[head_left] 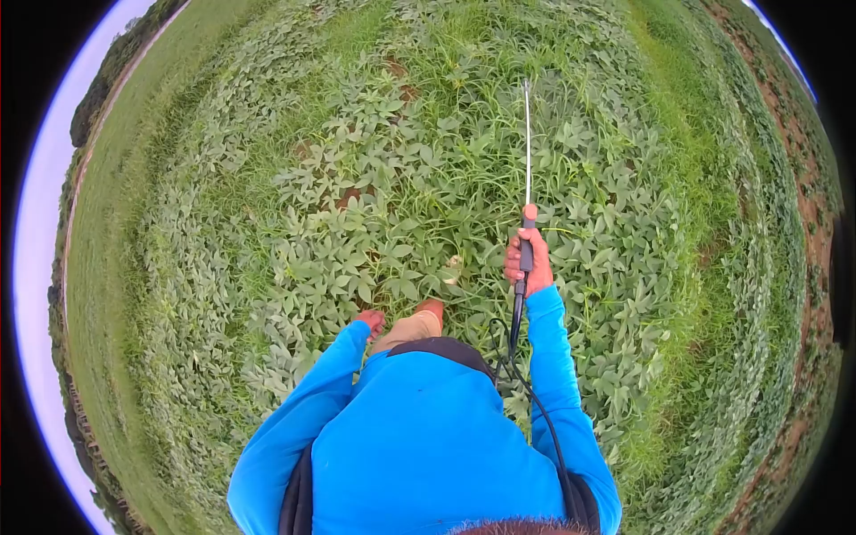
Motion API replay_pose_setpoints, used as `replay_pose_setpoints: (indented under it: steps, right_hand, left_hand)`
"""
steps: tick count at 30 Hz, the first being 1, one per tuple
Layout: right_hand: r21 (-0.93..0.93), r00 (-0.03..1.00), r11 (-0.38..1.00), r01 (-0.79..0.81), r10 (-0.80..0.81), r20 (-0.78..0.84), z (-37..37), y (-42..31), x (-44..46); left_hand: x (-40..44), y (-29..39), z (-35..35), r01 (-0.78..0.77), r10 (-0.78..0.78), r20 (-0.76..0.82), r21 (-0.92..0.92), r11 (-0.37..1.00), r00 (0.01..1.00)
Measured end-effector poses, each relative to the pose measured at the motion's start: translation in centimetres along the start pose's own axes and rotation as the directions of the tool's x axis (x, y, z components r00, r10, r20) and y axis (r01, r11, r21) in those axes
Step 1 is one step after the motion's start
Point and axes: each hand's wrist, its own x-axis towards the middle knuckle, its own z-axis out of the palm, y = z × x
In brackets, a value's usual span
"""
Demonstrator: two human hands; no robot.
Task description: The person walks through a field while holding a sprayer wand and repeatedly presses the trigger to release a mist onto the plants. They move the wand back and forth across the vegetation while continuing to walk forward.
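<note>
Right fingers (513, 259) round wand (528, 152), foliage (615, 241) either side

bright blue shirt (419, 437), orange-tipped black handle (527, 254), green leaves (401, 276)

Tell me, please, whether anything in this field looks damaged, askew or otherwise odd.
A pale patch among the green leaves, just ahead of the person's leg, looks odd for its colour; I cannot tell what it is. The wand in the right hand looks straight.
</note>
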Motion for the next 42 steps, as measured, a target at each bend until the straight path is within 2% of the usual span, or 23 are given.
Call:
replay_pose_setpoints:
  steps: [1, 3, 5, 7, 8, 9, 11, 14, 19, 21, 22, 26, 29, 33, 35, 36, 37, 39, 40, 42]
  right_hand:
    - [0.071, 0.996, 0.995, -0.069, 0.065, 0.061, 0.5, -0.4, 0.3]
    - [0.054, 0.992, 0.992, -0.115, 0.112, 0.064, 1.9, -1.1, 0.4]
    - [0.195, 0.973, 0.956, -0.218, 0.197, 0.124, 2.9, -1.3, 0.6]
    - [0.243, 0.941, 0.916, -0.319, 0.275, 0.198, 4.6, -1.6, 0.7]
    - [0.233, 0.926, 0.904, -0.358, 0.310, 0.217, 5.3, -1.8, 1.1]
    - [0.225, 0.909, 0.891, -0.395, 0.343, 0.238, 5.9, -2.1, 1.6]
    - [0.233, 0.884, 0.865, -0.445, 0.383, 0.268, 7.5, -2.7, 2.7]
    - [0.270, 0.803, 0.769, -0.579, 0.482, 0.350, 9.8, -4.2, 4.9]
    - [0.181, 0.784, 0.772, -0.609, 0.552, 0.283, 13.7, -7.0, 11.8]
    - [0.113, 0.813, 0.817, -0.565, 0.528, 0.245, 15.5, -7.8, 15.4]
    - [0.110, 0.812, 0.816, -0.567, 0.532, 0.239, 16.2, -8.6, 17.1]
    - [-0.008, 0.842, 0.885, -0.466, 0.447, 0.301, 19.7, -11.4, 23.5]
    - [-0.050, 0.864, 0.908, -0.415, 0.411, 0.290, 21.0, -12.6, 26.3]
    - [-0.068, 0.907, 0.936, -0.346, 0.352, 0.231, 22.4, -13.4, 26.4]
    - [0.037, 0.873, 0.905, -0.425, 0.398, 0.283, 21.6, -13.5, 25.6]
    - [0.074, 0.861, 0.886, -0.458, 0.421, 0.287, 21.2, -13.6, 24.9]
    - [0.079, 0.868, 0.890, -0.449, 0.413, 0.277, 20.6, -13.8, 24.2]
    - [0.130, 0.840, 0.845, -0.519, 0.476, 0.261, 19.7, -14.2, 22.4]
    - [0.173, 0.873, 0.862, -0.477, 0.442, 0.208, 19.7, -14.3, 21.0]
    - [0.177, 0.860, 0.846, -0.502, 0.467, 0.206, 18.4, -14.4, 18.9]
  left_hand:
    - [0.9, 0.2, 0.1, 0.005, -0.005, 0.010, -0.026, 1.000, 1.000]
    - [3.2, 1.6, 0.3, 0.018, -0.018, 0.010, -0.006, 1.000, 1.000]
    - [5.5, 2.6, 0.4, 0.015, -0.014, 0.034, -0.037, 0.999, 0.999]
    - [8.9, 3.3, 0.7, -0.045, 0.045, 0.028, 0.008, 0.999, 0.999]
    - [10.6, 3.7, 0.8, -0.103, 0.105, 0.045, -0.041, 0.994, 0.993]
    - [10.8, 5.2, 0.7, -0.097, 0.100, 0.048, -0.059, 0.994, 0.994]
    - [10.1, 9.2, 0.4, 0.008, -0.003, 0.087, -0.051, 0.999, 0.996]
    - [11.8, 12.8, -0.2, 0.029, -0.017, 0.089, -0.131, 0.991, 0.996]
    - [15.1, 17.4, -1.8, 0.005, 0.015, 0.108, -0.187, 0.982, 0.994]
    - [16.6, 18.9, -2.5, 0.086, -0.070, 0.074, -0.228, 0.970, 0.995]
    - [17.0, 19.7, -2.8, 0.141, -0.116, 0.106, -0.274, 0.951, 0.988]
    - [18.4, 20.8, -4.2, 0.067, -0.027, 0.125, -0.332, 0.941, 0.992]
    - [19.1, 21.7, -5.3, 0.097, -0.055, 0.135, -0.331, 0.939, 0.989]
    - [18.5, 23.0, -6.9, 0.082, -0.052, 0.109, -0.292, 0.953, 0.993]
    - [19.3, 23.1, -7.7, 0.075, -0.054, 0.080, -0.298, 0.952, 0.995]
    - [20.1, 23.5, -8.0, 0.173, -0.146, 0.111, -0.291, 0.941, 0.983]
    - [20.5, 23.3, -8.0, 0.174, -0.144, 0.123, -0.284, 0.943, 0.982]
    - [20.8, 23.2, -7.9, 0.070, -0.059, 0.047, -0.300, 0.951, 0.997]
    - [20.5, 23.8, -8.0, 0.076, -0.061, 0.066, -0.257, 0.963, 0.996]
    - [19.4, 24.6, -7.9, 0.053, -0.028, 0.087, -0.304, 0.951, 0.996]
